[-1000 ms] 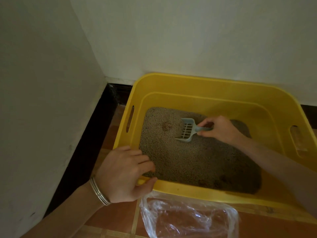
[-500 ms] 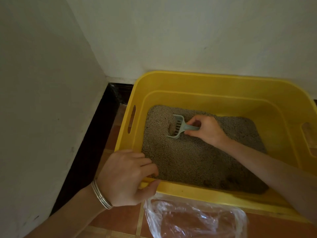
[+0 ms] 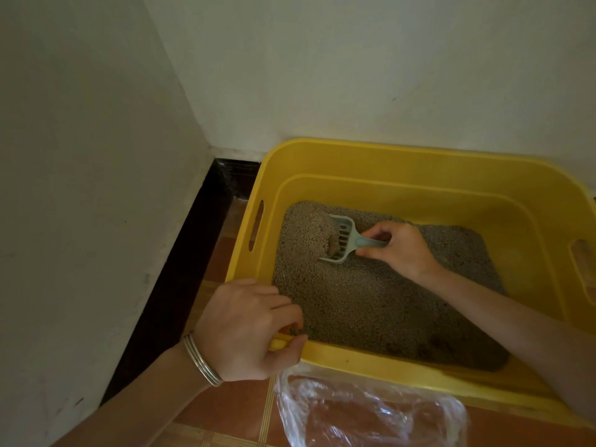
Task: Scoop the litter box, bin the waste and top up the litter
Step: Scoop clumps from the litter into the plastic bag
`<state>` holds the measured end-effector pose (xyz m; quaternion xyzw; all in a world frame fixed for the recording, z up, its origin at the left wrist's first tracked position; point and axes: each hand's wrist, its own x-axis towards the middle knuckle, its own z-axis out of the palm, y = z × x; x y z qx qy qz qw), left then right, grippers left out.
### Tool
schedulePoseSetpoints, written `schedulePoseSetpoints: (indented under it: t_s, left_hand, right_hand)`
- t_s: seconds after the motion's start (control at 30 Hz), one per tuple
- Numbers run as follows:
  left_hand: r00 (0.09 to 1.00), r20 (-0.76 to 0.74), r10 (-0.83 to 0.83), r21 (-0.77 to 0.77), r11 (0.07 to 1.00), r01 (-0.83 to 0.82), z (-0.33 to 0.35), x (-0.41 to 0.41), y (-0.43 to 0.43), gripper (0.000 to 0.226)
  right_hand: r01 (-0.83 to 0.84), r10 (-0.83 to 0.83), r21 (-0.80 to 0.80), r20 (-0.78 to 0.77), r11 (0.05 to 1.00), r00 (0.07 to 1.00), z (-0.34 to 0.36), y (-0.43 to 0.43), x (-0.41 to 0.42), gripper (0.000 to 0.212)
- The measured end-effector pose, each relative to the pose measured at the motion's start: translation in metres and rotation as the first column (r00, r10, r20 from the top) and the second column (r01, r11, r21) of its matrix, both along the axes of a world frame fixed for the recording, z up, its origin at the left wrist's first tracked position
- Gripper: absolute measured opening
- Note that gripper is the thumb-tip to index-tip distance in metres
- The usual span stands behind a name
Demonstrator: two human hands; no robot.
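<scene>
- The scoop now sits further toward the far-left corner of the litter than a second ago, when it lay nearer the middle of the bed.
- Litter is heaped against its slotted head, and a brownish clump now lies in it; none showed in the scoop before.
- This suggests the scooping step is under way with the first catch made. Sifting, lifting and binning look still to come, and the top-up has not begun.
- The right hand pinches the scoop's handle, thumb on the near side and fingers curled over the far side.
- The left hand stays where it was, gripping the near-left rim of the yellow litter box. Its fingers curl inside and its thumb presses the outer wall, probably to steady the box.
- A clear plastic bag lies open on the tiled floor, just in front of the box and near the left hand; it is likely meant for the waste.
- Darker patches at the near-right of the litter may be more waste; I cannot tell.
</scene>
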<state>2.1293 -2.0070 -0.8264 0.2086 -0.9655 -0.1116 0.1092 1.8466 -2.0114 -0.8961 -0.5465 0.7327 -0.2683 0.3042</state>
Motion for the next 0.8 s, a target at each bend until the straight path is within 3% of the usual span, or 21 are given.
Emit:
schedulePoseSetpoints:
  t_s: [0.13,0.3,0.47,0.63,0.8]
  left_hand:
    - [1.0,0.003,0.001,-0.012,1.0,-0.001,0.0,0.0,0.0,0.02]
    - [1.0,0.001,0.004,-0.021,1.0,-0.004,-0.001,0.001,0.0,0.019]
    - [1.0,0.0,0.004,-0.026,1.0,-0.004,0.001,0.001,0.001,0.019]
    - [1.0,-0.011,0.013,-0.038,0.999,-0.013,0.0,0.001,0.001,0.019]
    - [1.0,-0.016,0.019,-0.046,0.999,-0.02,-0.002,0.0,0.001,0.021]
  right_hand:
    - [0.033,-0.03,-0.019,0.148,0.999,0.988,0.013,0.002,-0.002,0.02]
    - [-0.045,0.045,-0.008,0.018,0.999,0.999,0.025,0.009,-0.002,0.019]
    - [-0.046,0.047,-0.025,0.036,0.999,0.998,0.032,0.022,0.0,0.021]
    - [0.062,-0.06,-0.01,0.144,0.998,0.988,0.039,0.03,-0.005,0.02]
    - [0.041,-0.038,-0.024,0.116,0.999,0.993,0.045,0.04,-0.008,0.019]
